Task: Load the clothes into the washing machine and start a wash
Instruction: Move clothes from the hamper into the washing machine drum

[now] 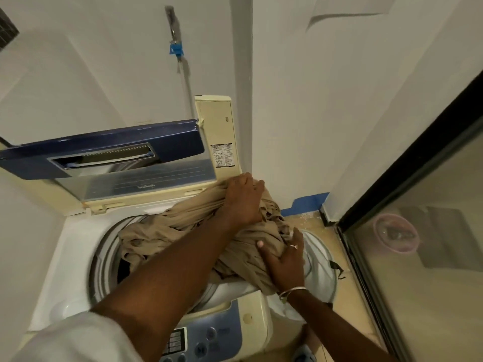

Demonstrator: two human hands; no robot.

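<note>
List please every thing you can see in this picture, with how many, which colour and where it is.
washing machine: one, white and cream, centre, top-loading
lid: one, blue and clear, raised at the back
control panel: one, blue, front edge of the machine
beige cloth: one bundle, beige, partly in the drum, partly over its right rim
white basket: one, white, on the floor to the right of the machine
hose: one, pale, on the wall behind the machine
blue tape: one strip, blue, at the foot of the wall
glass door: one, dark-framed, far right
pink bowl: one, pink, behind the glass
left hand: gripping the cloth, far side
right hand: gripping the cloth, near side; ring and bangle
</note>
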